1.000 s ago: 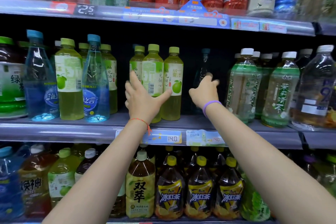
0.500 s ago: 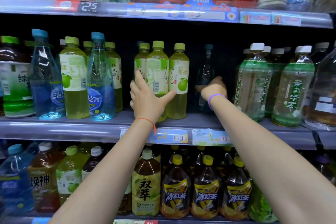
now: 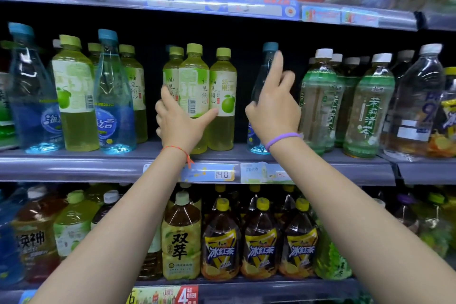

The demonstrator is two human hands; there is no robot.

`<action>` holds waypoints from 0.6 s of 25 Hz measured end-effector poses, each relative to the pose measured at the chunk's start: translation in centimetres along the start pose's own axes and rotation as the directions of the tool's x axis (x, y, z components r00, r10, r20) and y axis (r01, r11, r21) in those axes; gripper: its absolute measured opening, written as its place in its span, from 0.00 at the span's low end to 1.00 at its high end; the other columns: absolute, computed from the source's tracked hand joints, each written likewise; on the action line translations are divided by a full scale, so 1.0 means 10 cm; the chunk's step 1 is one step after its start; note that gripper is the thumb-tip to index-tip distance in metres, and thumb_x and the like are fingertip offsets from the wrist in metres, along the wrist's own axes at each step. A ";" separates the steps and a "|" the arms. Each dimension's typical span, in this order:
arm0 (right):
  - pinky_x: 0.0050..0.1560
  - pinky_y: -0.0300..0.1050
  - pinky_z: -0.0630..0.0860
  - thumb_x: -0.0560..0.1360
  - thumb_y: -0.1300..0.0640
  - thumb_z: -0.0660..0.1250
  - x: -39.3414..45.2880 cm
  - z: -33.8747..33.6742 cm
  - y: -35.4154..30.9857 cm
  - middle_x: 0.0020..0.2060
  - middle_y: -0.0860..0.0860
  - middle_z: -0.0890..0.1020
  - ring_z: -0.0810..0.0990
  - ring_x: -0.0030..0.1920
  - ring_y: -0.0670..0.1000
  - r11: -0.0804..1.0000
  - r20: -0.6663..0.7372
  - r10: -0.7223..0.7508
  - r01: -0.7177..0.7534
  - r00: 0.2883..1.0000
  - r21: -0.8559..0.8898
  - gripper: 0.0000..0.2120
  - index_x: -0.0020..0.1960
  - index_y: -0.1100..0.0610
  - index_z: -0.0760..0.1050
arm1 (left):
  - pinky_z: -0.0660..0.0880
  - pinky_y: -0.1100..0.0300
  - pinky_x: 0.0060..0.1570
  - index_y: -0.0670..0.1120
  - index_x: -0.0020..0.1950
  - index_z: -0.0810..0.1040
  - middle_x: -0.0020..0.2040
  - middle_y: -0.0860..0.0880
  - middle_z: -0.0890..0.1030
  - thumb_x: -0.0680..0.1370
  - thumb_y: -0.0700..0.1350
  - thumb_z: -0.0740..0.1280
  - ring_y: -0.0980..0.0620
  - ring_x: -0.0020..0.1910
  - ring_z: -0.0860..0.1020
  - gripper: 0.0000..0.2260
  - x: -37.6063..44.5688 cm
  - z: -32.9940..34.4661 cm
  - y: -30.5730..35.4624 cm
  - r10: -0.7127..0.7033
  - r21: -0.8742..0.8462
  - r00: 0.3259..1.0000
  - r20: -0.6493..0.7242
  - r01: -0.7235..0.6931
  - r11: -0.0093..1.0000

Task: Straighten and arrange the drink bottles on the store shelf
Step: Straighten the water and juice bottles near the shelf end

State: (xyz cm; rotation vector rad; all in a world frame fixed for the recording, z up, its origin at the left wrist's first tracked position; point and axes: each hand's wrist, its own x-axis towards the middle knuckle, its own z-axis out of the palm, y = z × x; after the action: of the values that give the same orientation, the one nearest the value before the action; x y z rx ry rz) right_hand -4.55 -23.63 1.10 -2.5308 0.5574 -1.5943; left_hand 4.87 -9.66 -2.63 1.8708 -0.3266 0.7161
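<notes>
Middle shelf, left to right.

Far left: blue bottles and green bottles are interleaved, one kind between the other. Labels are turned different ways; a barcode faces out on one green bottle. This stretch is judged not yet sorted.

Centre: a cluster of three green bottles is stood upright near the front edge. The left hand is wrapped around the lower part of the front one, thumb stretched across to the right-hand bottle's label, fingers behind. The grip is judged loose, more a steadying than a lift. That front bottle shows its barcode forward, so turning is probably still due.

Right of centre: a lone blue bottle is stood in a dark gap, close to the front lip. The right hand is placed on it, thumb and palm against the body, index finger raised toward the cap; whether the fingers are fully closed behind it cannot be told, as the hand covers most of the bottle. The bottle is separated from its like at far left, so relocation is judged likely to remain.

Right: tea bottles with white caps are lined in rows, labels mostly forward; these appear in order.

Overall: work is judged at an early to middle stage. Grouping by kind and label facing are left.
</notes>
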 end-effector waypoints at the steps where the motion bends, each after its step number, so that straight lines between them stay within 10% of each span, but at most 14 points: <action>1: 0.27 0.46 0.67 0.71 0.59 0.68 0.00 -0.04 -0.08 0.64 0.60 0.69 0.73 0.32 0.57 0.996 -0.104 -0.093 0.092 0.990 -0.014 0.41 0.79 0.58 0.53 | 0.62 0.39 0.67 0.49 0.79 0.47 0.74 0.43 0.60 0.65 0.65 0.75 0.40 0.71 0.63 0.54 0.00 -0.01 0.01 -0.004 0.001 1.000 0.001 0.004 1.000; 4: 0.32 0.46 0.69 0.73 0.57 0.66 -0.01 -0.06 -0.30 0.60 0.59 0.71 0.78 0.42 0.59 0.958 -0.103 -0.237 0.250 0.966 0.142 0.30 0.73 0.60 0.64 | 0.62 0.41 0.68 0.48 0.79 0.48 0.74 0.42 0.60 0.66 0.63 0.75 0.40 0.72 0.63 0.52 0.00 -0.06 0.00 -0.013 -0.028 0.999 0.034 0.014 1.000; 8: 0.55 0.54 0.76 0.76 0.52 0.68 -0.09 0.14 -0.36 0.65 0.59 0.66 0.74 0.61 0.61 0.912 0.276 -0.056 -0.063 0.960 0.405 0.36 0.76 0.60 0.52 | 0.66 0.43 0.69 0.50 0.79 0.49 0.71 0.43 0.64 0.63 0.67 0.73 0.42 0.69 0.66 0.54 0.10 -0.16 -0.06 -0.037 -0.176 0.985 0.170 0.067 0.982; 15: 0.66 0.57 0.70 0.76 0.56 0.65 -0.21 0.35 -0.51 0.73 0.61 0.58 0.61 0.72 0.63 0.935 0.164 -0.088 0.025 0.983 0.353 0.40 0.79 0.60 0.46 | 0.71 0.56 0.56 0.49 0.67 0.66 0.60 0.51 0.75 0.76 0.61 0.65 0.50 0.58 0.75 0.25 0.07 -0.20 0.00 0.007 -0.237 0.920 0.391 0.093 0.967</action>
State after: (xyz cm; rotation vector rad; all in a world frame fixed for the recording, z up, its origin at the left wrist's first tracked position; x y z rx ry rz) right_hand -0.97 -18.50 -0.84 -2.3981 0.1623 -1.3240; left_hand 4.76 -7.74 -1.63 1.7603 -0.5999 0.2488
